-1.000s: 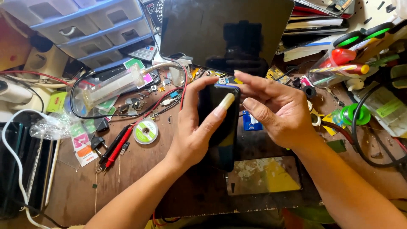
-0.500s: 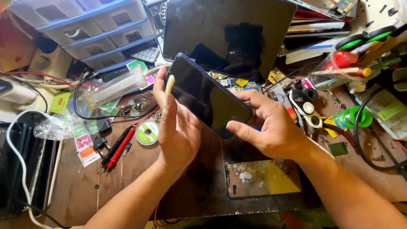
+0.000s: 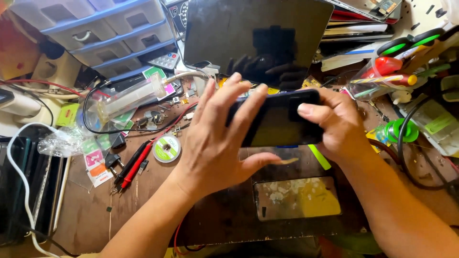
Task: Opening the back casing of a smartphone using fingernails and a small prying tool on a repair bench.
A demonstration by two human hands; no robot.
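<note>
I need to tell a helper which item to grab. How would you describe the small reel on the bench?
Start at the blue drawer cabinet at top left and come down the workbench. The reel lies flat beside the left hand, right of the red and black probes. It alone is round, with a green label.

Phone (image 3: 279, 125) turned flat, left hand (image 3: 217, 138) spread.
</note>
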